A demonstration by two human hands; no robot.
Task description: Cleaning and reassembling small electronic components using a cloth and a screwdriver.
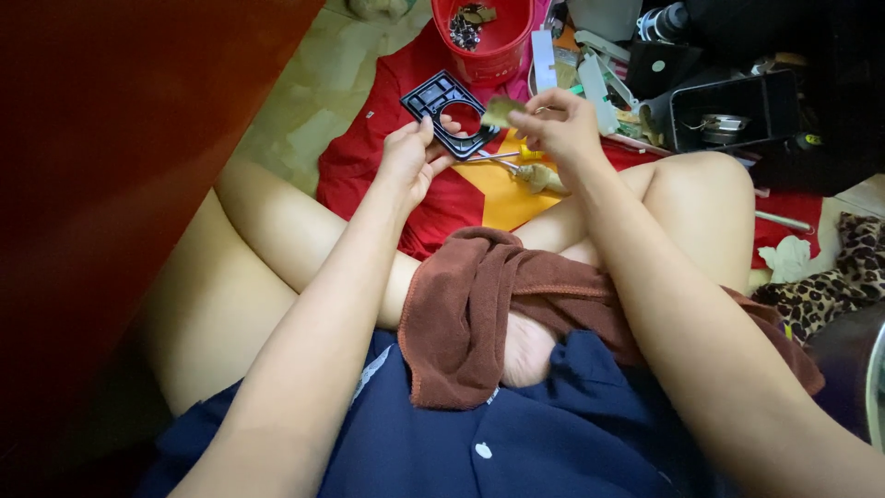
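My left hand [411, 155] grips the lower edge of a black plastic frame [441, 100] with a round opening, held above a red cloth [387, 148]. Just to its right, my right hand [559, 125] pinches a small greenish-tan piece [501, 111] by the frame's right edge. A screwdriver-like tool with a yellow handle [524, 159] lies on the cloth below both hands. A brown towel [479, 304] is draped over my crossed legs.
A red bucket [502, 51] holding small metal parts stands at the back. Black boxes and device parts [728, 111] are piled at the back right. A dark red wall or panel [111, 166] fills the left. A leopard-print fabric [843, 277] lies at right.
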